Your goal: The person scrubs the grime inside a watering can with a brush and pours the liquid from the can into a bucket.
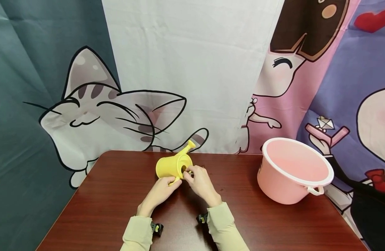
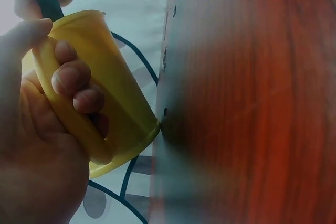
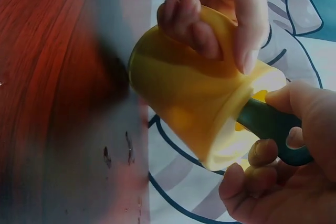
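Watering can (image 1: 168,166), yellow, is what I have just below and left of centre in my head view, tilted over near the far edge of the brown worktop (image 1: 110,202), its spout (image 1: 186,148) aimed at the upper right and its mouth facing right. From this distance I cannot tell for certain whether its base touches the surface.

I see the left hand (image 1: 162,190) grasping the can's handle, and my left wrist view confirms it, with the fingers curled around the yellow loop. The right hand (image 1: 200,181) pinches a dark green piece (image 3: 273,129) with a hole near its held end; I find its other end inside the can's mouth, at the lower right of the right wrist view, and that hidden part I cannot make out.

Over at the right of my head view I have a pink bucket (image 1: 281,177) with a white rim, standing on the worktop well apart from both hands. Behind everything I see a printed cloth (image 1: 192,59), with a cartoon cat (image 1: 85,122) at its left.
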A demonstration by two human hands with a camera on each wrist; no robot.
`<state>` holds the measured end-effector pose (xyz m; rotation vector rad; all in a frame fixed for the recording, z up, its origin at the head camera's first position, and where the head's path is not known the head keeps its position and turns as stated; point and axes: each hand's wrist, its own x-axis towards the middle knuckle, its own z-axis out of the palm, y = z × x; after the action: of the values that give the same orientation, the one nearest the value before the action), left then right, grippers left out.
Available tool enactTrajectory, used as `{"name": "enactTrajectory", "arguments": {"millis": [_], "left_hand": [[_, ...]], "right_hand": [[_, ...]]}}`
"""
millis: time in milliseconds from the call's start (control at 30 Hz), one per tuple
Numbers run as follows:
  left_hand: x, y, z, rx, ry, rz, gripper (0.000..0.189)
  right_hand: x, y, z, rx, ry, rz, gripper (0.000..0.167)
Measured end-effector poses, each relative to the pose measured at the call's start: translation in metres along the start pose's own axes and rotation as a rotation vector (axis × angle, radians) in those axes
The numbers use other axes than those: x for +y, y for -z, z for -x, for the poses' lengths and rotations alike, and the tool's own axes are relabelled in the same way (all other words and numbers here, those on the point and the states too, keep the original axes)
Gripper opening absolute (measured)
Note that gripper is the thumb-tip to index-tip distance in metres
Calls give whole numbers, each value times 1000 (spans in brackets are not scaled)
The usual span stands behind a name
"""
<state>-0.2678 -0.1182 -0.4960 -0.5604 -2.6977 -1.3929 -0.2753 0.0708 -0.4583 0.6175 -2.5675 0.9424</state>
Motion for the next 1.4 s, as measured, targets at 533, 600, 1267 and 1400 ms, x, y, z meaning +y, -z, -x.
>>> {"name": "enactTrajectory", "arguments": {"millis": [533,600,1267,1400], "left_hand": [[-2,0,2,-11,16,25,45],[-2,0,3,-15,15,18,45],[2,1,0,-21,2,-3,45],[1,1,0,-17,-10,-31,45]], "right_hand": [[-3,27,-3,35,-145,-146,11],[-4,29,-3,30,-154,-151,11],[-1,9,-3,-57,-174,-151,11],[-1,4,-2,-73,-157,-135,12]]}}
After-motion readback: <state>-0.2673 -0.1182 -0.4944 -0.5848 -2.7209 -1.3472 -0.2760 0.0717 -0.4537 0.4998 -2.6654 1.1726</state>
